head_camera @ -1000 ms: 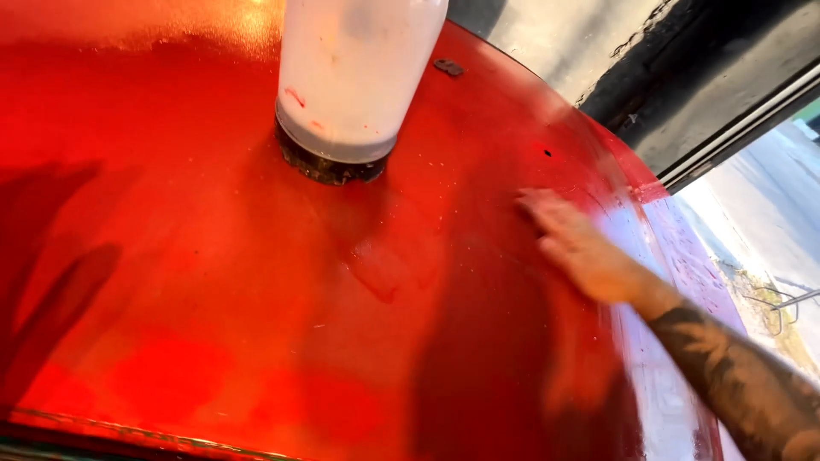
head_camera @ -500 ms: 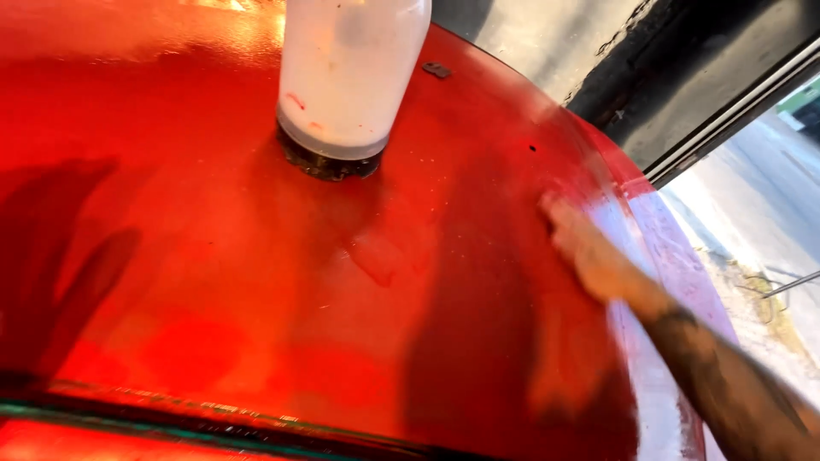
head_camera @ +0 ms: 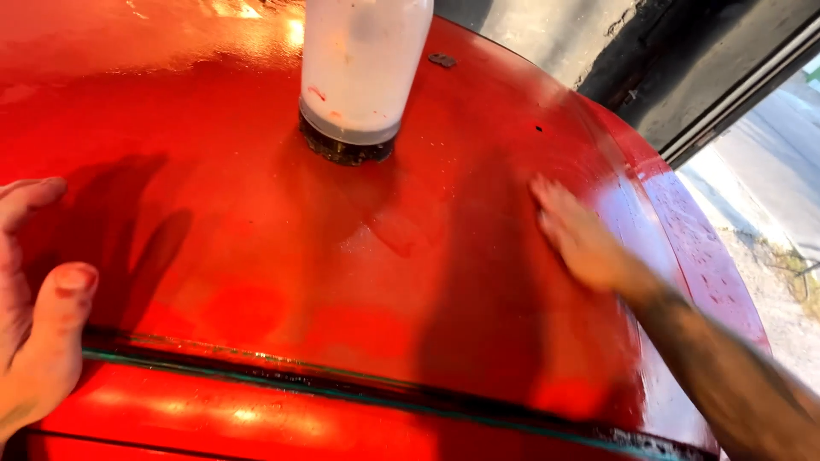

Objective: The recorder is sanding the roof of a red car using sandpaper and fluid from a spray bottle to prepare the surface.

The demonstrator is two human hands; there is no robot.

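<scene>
Right hand [head_camera: 581,235] flat and spread on the shiny red panel [head_camera: 256,256] near its right edge, left hand [head_camera: 34,316] open and empty at the left edge, white jar [head_camera: 363,72] up near the far edge, closer to the right hand.

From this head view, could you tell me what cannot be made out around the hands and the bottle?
- White bottle: its top is cut off by the upper edge.
- Left hand: mostly outside the left edge.
- Right hand: motion-blurred; palm hidden against the red panel.
- Small dark piece: too small to identify.
</scene>
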